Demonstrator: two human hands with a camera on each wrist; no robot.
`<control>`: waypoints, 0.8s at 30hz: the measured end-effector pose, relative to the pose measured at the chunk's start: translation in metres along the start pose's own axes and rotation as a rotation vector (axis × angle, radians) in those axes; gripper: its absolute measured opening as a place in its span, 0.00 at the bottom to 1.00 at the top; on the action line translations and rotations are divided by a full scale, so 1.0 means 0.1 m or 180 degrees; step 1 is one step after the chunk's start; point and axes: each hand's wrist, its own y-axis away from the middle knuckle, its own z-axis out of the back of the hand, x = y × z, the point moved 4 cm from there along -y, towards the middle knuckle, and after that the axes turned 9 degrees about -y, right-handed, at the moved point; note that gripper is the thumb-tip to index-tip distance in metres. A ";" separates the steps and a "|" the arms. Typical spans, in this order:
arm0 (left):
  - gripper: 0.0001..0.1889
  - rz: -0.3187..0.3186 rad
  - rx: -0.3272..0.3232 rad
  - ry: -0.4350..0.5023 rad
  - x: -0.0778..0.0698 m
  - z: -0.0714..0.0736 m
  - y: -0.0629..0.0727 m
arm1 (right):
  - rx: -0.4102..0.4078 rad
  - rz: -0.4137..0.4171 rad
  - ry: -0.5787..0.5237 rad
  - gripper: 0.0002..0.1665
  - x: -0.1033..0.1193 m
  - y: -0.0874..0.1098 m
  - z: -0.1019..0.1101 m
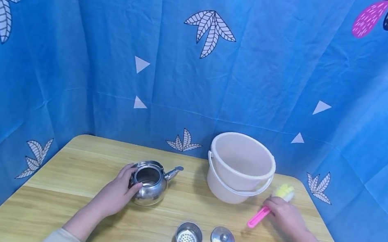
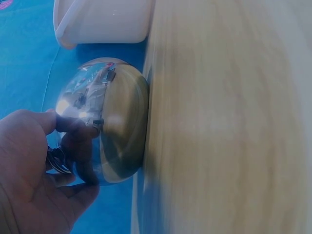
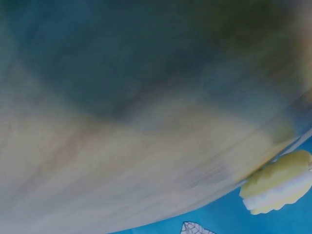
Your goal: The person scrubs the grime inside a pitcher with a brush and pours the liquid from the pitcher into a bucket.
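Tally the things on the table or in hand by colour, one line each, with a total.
Silver: 3 (kettle, strainer, lid)
White: 1 (bucket)
Pink, yellow and white: 1 (brush)
Total: 5

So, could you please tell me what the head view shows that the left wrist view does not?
Only the head view shows the right hand holding the pink, yellow-headed brush, plus the round perforated steel strainer and knobbed steel lid.

Only the left wrist view shows the palm side of the left hand and its reflection in the round, polished steel kettle.

Both show the left hand and kettle, with the white plastic bucket, pale wooden table and blue cloth.
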 end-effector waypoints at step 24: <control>0.40 0.0034 0.0030 0.0018 0.02 -0.03 0.01 | 0.0327 -0.0312 -0.0049 0.12 0.08 -0.04 -0.05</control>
